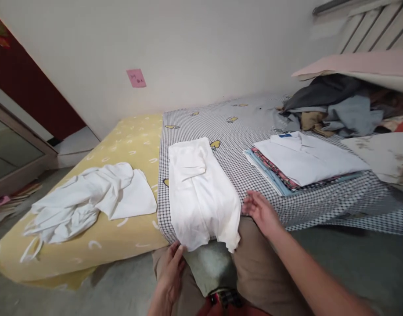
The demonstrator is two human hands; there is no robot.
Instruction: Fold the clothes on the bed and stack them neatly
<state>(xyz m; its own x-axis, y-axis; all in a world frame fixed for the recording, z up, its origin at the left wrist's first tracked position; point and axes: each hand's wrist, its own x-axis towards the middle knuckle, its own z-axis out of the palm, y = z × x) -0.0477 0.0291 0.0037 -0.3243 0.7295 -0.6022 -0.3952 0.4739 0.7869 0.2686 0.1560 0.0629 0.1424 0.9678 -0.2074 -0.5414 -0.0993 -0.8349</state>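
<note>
A white garment, partly folded into a long shape, lies in front of me on the checked bedcover. A small folded-over section shows near its far end, and its near hem hangs over the bed's edge. My left hand is beside the hem's near left corner, fingers loosely extended; whether the fingertips touch the cloth is hard to tell. Just off the garment's right edge, my right hand is open with its fingers apart and nothing in it.
A crumpled white garment lies on the yellow bedcover at left. To the right is a stack of folded clothes with a white collared shirt on top. Behind it sits a heap of dark and grey clothes. A wall bounds the bed's far side.
</note>
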